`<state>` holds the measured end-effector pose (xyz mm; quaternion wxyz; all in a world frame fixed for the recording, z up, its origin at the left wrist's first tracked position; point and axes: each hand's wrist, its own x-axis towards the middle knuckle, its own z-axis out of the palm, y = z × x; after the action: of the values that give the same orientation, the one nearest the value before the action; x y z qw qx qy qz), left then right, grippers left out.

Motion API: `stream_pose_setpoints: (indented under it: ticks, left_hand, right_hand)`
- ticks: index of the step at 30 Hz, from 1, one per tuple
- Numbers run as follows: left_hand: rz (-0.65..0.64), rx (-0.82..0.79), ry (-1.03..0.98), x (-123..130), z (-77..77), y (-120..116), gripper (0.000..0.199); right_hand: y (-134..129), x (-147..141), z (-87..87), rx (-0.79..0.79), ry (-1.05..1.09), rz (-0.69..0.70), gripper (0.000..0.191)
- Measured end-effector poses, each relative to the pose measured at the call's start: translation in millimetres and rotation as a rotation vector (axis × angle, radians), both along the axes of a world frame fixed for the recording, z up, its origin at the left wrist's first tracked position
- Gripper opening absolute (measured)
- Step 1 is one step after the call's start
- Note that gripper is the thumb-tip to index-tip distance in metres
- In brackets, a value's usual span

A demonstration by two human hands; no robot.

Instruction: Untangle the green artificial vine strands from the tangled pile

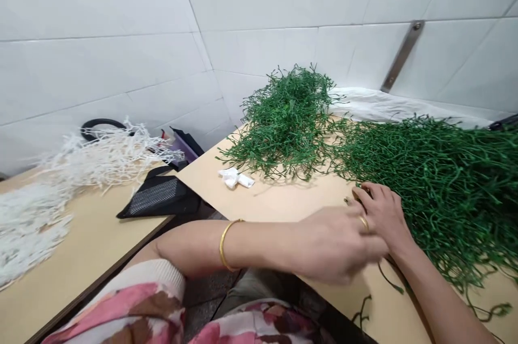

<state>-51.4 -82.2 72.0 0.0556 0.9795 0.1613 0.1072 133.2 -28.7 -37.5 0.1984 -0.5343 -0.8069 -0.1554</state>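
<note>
Thin green plastic-looking strands with small knobby ends lie in a large pile (437,171) on the table's right side. My right hand (382,211) rests at the pile's near left edge with its fingers curled together, and small green tips show at the fingertips. Crossing in front of it, my left hand (340,249) is blurred by motion, its fingers folded in. Whatever the left fingers hold is hidden. A single green strand (392,279) trails out below the two hands. Another loose strand (363,310) lies near the table's front edge.
A second green heap (287,122) stands at the back, beside crumpled white tissue (237,177). White strands (101,160) cover part of the left table, near a black mesh-panelled item (157,197). A gap separates the tables. Tiled walls (267,47) close off the back.
</note>
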Motion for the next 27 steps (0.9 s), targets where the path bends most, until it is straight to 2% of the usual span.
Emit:
stream_pose_setpoints:
  ticks: [4, 8, 12, 15, 18, 22, 24, 27]
  left_hand:
    - [0.333, 0.114, -0.173, -30, -0.7, 29, 0.022]
    - [0.632, 0.128, -0.287, -52, -6.7, 71, 0.025]
    - [0.845, 0.122, -0.215, -53, -6.3, 122, 0.024]
    - [0.962, -0.017, -0.021, -46, -7.4, 152, 0.034]
    - [1.012, -0.183, -0.020, -43, -12.7, 169, 0.028]
    - [0.968, -0.371, -0.455, -50, -15.5, 180, 0.013]
    - [0.917, -0.367, -0.728, -54, -11.8, 182, 0.013]
    - [0.803, -0.220, -1.030, -53, -4.3, 178, 0.015]
  right_hand:
    - [1, 1, -2.9, 0.050, -0.008, 0.020, 0.024]
    - [2, 1, -2.0, 0.079, 0.016, 0.042, 0.021]
    - [1, 0, 1.5, 0.144, 0.063, 0.033, 0.021]
    - [0, 0, 3.2, 0.178, 0.085, 0.035, 0.021]
    - [0, 1, 3.9, 0.163, 0.092, 0.037, 0.021]
    - [0, 1, 5.4, 0.109, 0.082, 0.049, 0.020]
    - [-1, 0, 6.4, 0.096, 0.079, 0.051, 0.020]
    - [-1, -1, 6.9, 0.097, 0.086, 0.056, 0.019]
